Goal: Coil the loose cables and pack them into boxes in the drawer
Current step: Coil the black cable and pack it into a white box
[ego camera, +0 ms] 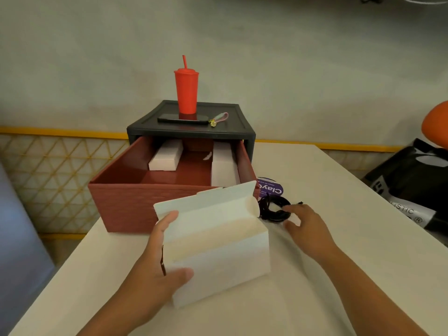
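Grips the open white cardboard box (218, 258) at its left end with the left hand (155, 270) — thumb on the near face, fingers curled over the far side. Stretches the right hand (308, 229) out to the right of that box, fingers loosely straight and spread, holding nothing; fingertips at the rim of the coiled black cable (271, 210), touching or just short, hard to tell. Leaves the coil flat on the white table (351, 275), just beside the box's far right corner. Runs the box's long axis left to right, mouth upward, lid flap standing at the far side. Probably calls for a short lift leftward over the right end wall — right hand much nearer. Waits just behind the box: open red-brown plastic drawer (126, 207).
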A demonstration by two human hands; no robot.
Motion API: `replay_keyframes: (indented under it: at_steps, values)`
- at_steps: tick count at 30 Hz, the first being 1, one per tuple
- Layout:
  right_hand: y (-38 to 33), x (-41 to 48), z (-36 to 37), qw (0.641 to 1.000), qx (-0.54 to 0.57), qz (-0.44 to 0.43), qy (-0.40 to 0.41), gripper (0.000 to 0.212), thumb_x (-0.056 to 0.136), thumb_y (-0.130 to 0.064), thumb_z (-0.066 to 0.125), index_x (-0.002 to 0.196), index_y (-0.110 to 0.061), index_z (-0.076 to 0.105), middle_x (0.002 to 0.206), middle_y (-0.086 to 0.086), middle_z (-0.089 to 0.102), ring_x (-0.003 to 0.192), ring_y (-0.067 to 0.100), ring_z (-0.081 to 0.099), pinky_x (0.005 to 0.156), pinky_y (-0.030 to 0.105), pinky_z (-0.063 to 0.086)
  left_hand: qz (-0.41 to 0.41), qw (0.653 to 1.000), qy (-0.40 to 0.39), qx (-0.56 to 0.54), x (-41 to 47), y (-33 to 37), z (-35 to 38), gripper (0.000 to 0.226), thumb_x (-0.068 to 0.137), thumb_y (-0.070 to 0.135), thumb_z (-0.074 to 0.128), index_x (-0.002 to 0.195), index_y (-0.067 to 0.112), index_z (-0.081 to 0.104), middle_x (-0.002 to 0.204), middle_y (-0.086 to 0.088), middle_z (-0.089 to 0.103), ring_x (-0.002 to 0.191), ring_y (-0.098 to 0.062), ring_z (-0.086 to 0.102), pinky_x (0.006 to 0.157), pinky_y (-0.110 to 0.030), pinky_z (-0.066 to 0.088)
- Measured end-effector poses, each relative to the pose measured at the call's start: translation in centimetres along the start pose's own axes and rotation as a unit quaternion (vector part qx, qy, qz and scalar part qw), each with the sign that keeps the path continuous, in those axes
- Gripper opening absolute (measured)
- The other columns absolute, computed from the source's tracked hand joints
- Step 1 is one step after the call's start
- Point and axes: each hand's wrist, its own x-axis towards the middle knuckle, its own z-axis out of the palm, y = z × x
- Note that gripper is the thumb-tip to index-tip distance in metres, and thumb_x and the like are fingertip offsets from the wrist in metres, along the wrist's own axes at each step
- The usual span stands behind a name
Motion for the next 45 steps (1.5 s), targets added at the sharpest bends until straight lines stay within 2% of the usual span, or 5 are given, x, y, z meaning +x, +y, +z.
replay_keyframes:
  at_steps: [6,17,24,29,45]
  values:
    - [1.8,3.8,1.6,0.933,-0.308,-0.081,-0.169,0.057,0.095,-0.02,0.041,0.147,-0.022,0.019,0.154,-0.005,0.02,0.144,0.028,0.004,0.115,0.04,0.018,-0.006,1.0,0.005,0.028,0.4,0.2,0.0,0.092,0.076,-0.014,0.064,0.117,0.06,0.026,0.123,0.024,0.046,0.092,0.013,0.057,0.067,-0.001,0.042]
    - [0.7,-2.8,-0.5,0.838,-0.467,-0.226,-0.169,0.06,0.088,0.001,0.032,0.144,-0.017,0.021,0.128,0.006,0.049,0.109,0.024,0.052,0.078,0.031,0.038,0.011,0.999,0.003,0.035,0.3,0.5,0.1,0.089,0.08,-0.013,0.061,0.117,0.059,0.022,0.114,0.039,0.033,0.087,0.029,0.047,0.064,0.004,0.038]
    - [-1.0,-4.4,-6.2,0.967,-0.064,-0.136,-0.207,0.035,0.095,-0.009,0.044,0.126,-0.025,0.049,0.109,-0.01,0.061,0.1,0.01,0.055,0.078,0.01,0.04,0.022,0.998,-0.003,0.063,0.3,0.0,-0.2,0.091,0.081,-0.008,0.063,0.118,0.062,0.019,0.12,0.043,0.023,0.091,0.037,0.036,0.068,0.008,0.033]
    - [-6.6,-5.5,-11.3,0.924,0.223,-0.179,-0.256,0.034,0.084,-0.024,0.042,0.111,-0.017,0.061,0.069,-0.002,0.054,0.07,0.008,0.051,0.067,0.014,0.042,0.023,0.997,-0.018,0.071,0.3,0.2,-0.4,0.09,0.081,-0.009,0.062,0.121,0.059,0.019,0.131,0.031,0.027,0.095,0.033,0.039,0.07,0.007,0.033]
    - [-13.0,-6.4,0.3,0.843,-0.177,-0.428,-0.274,0.039,0.092,-0.007,0.05,0.128,-0.023,0.05,0.12,0.001,0.058,0.107,0.02,0.052,0.096,0.034,0.042,0.007,0.994,-0.093,0.054,-0.2,0.0,0.4,0.094,0.08,0.0,0.068,0.124,0.066,0.018,0.138,0.025,0.031,0.119,0.004,0.045,0.085,-0.008,0.043]
